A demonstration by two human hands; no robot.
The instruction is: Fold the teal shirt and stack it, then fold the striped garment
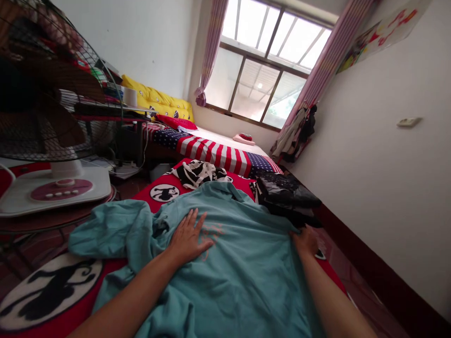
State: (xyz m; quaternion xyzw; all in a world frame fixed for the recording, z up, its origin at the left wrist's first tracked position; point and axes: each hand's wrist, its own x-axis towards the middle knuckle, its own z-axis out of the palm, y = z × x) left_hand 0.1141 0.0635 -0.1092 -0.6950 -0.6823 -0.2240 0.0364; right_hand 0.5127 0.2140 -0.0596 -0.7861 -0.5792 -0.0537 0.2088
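Bedroom | red blanket (75, 310) | left hand (188, 237) flat on teal shirt (243, 277) | right hand (306, 240) grip pinching shirt edge

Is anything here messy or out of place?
The teal shirt under the left hand and right hand is rumpled, one sleeve bunched. Beyond it, a black-and-white garment lies crumpled in a heap on the red blanket.

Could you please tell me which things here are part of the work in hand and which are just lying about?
In hand: teal shirt, pressed flat by left hand, its edge gripped by right hand.

Lying about: zebra-print cloth, black garment, fan, striped bedding, red pillow.
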